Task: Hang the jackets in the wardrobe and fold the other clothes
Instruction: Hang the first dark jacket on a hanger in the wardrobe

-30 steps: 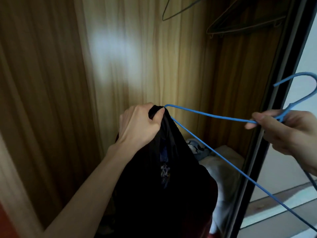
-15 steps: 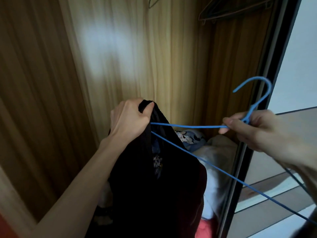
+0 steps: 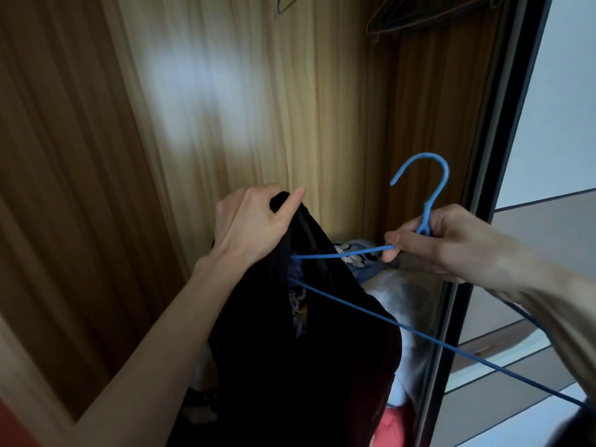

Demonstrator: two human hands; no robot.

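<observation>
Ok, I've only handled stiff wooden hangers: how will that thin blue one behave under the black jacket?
The blue hanger looks thin and probably light, so it may flex. The black jacket drapes limply from the left hand, so it could slide off the arm.

1. Wood-grain back panel [image 3: 245,101] carries a pale light patch.
2. Dark sliding-door frame [image 3: 493,201] runs down the right side.
3. Pale floor [image 3: 503,424] shows at lower right.
4. Red fabric [image 3: 392,429] lies at the bottom.
</observation>
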